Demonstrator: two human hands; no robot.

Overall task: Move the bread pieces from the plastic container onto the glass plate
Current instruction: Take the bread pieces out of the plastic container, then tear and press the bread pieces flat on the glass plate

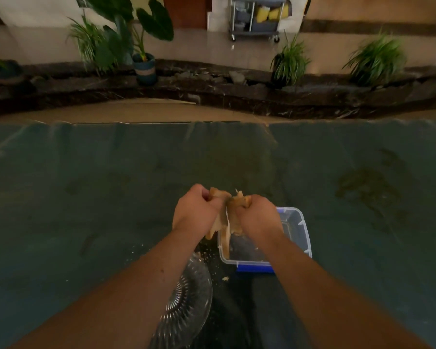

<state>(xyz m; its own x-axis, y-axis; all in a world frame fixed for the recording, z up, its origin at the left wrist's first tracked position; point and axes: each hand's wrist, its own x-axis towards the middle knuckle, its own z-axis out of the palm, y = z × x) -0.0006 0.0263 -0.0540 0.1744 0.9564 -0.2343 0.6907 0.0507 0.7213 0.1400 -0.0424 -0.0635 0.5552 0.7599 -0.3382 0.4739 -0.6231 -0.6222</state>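
Left hand and right hand: both fisted on 1 torn bread slice, raised above plastic container. Glass plate: on desk, left of container, near edge. Crumbs between them.

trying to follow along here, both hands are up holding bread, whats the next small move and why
Probably bring both hands down and toward the person, over the clear ribbed glass plate, and set the bread there. The left hand and right hand each grip part of the pale torn bread above the clear plastic container with blue clips, while the visible part of the plate looks bare.
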